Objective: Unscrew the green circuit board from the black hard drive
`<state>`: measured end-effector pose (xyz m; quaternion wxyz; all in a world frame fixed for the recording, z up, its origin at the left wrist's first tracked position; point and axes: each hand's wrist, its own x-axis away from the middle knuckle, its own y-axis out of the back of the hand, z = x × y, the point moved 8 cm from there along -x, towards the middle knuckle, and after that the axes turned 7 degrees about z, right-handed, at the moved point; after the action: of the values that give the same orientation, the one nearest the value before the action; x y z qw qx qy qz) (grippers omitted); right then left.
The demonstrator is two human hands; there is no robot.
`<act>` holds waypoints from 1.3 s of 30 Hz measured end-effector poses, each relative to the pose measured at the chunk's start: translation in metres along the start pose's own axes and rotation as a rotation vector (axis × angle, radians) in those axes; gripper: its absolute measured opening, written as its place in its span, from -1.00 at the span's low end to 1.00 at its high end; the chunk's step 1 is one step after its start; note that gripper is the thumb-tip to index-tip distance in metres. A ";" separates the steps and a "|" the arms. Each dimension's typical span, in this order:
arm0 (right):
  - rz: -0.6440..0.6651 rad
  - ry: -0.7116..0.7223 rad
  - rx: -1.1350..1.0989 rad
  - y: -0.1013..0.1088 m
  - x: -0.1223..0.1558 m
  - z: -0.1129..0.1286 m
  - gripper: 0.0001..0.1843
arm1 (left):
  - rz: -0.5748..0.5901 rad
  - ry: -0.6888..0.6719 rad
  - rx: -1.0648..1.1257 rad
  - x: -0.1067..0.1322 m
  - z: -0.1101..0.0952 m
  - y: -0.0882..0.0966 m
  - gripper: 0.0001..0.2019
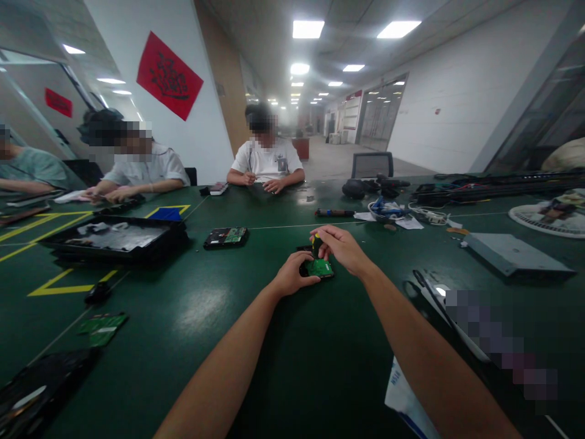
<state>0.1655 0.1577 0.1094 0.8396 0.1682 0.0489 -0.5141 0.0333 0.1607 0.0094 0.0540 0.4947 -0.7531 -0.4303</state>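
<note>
A hard drive point(320, 268) with a green circuit board facing up lies on the dark green table point(315, 341) in front of me. My left hand point(293, 273) grips it from the left, thumb along the near edge and fingers round the far side. In my right hand point(342, 246) is a screwdriver point(316, 246) with a yellow and black handle, held upright over the board. Its tip is hidden, so I cannot tell whether it sits in a screw. Left of my hands lies another hard drive point(225, 238), its board also visible.
Black trays point(137, 247) stand at the left. Nearer are a loose green circuit board point(103, 329) and a black case point(46, 390). On the right lie a grey metal box point(516, 255), cables point(475, 190) and a badge on a lanyard. People point(267, 161) sit across the table.
</note>
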 end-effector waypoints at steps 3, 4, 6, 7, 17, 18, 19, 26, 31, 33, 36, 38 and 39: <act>-0.007 0.015 0.041 0.002 0.000 0.002 -0.68 | -0.004 0.018 0.005 0.001 0.003 0.000 -0.46; -0.022 0.028 0.065 0.004 0.000 0.003 -0.71 | -0.006 0.024 0.007 0.001 0.003 0.000 -0.46; -0.067 0.034 0.094 0.008 0.001 0.003 -0.76 | -0.007 0.029 0.009 0.001 0.004 0.000 -0.46; -0.089 0.026 0.097 0.009 0.002 0.002 -0.77 | -0.003 0.028 0.009 0.000 0.004 0.000 -0.46; 0.012 -0.010 -0.029 -0.002 0.000 -0.001 -0.66 | -0.004 0.007 0.012 0.001 -0.002 0.001 -0.47; 0.017 -0.008 -0.031 -0.002 0.000 -0.001 -0.66 | -0.002 0.010 0.012 0.001 -0.002 0.001 -0.46; 0.018 -0.002 -0.020 -0.001 0.000 0.000 -0.67 | 0.000 0.017 0.009 0.001 -0.002 0.001 -0.46; -0.067 0.028 0.085 0.007 0.003 0.004 -0.73 | 0.014 0.037 0.004 0.000 -0.002 0.002 -0.46; -0.032 0.027 0.003 0.002 0.000 0.002 -0.69 | 0.007 0.015 0.009 0.000 -0.001 0.001 -0.46; -0.029 0.004 -0.030 0.002 -0.001 -0.001 -0.67 | 0.000 0.000 0.013 0.000 -0.001 0.000 -0.46; -0.034 -0.010 -0.028 0.003 -0.001 -0.004 -0.67 | -0.012 0.000 0.010 0.000 0.000 0.000 -0.46; -0.052 0.012 0.014 0.006 -0.001 -0.003 -0.70 | -0.012 0.011 0.005 0.001 0.000 0.001 -0.47; -0.066 0.019 0.031 0.008 -0.001 -0.003 -0.72 | -0.008 0.016 0.004 0.001 0.000 0.001 -0.47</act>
<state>0.1724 0.1627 0.1090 0.8190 0.1843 0.0546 -0.5407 0.0323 0.1603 0.0100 0.0573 0.5013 -0.7516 -0.4248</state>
